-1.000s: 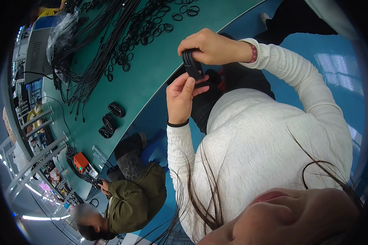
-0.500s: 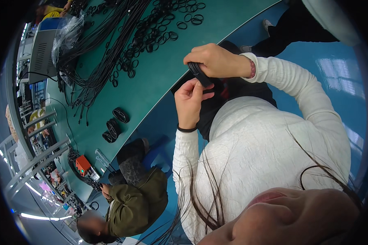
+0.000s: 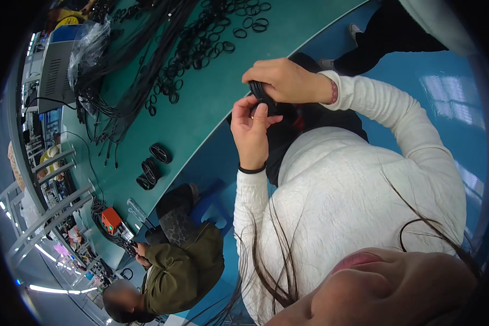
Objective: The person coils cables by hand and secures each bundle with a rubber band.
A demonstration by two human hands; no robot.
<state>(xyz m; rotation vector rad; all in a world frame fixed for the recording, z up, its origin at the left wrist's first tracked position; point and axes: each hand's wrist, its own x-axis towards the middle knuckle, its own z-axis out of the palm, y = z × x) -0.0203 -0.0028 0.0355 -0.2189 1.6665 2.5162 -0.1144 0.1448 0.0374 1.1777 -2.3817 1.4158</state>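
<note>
Gripping a black cable coil (image 3: 259,93) in the right hand (image 3: 283,80), pinching it with the left hand (image 3: 249,135), probably keeping loops together.

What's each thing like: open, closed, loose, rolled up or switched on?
Black coil: wound up
Left hand: closed, pinching coil
Right hand: closed, holding coil
Other three coils: wound, close together
Black rings: loose, scattered
Long cables: unwound
Orange box: green light on
Clear plastic: crumpled
</note>
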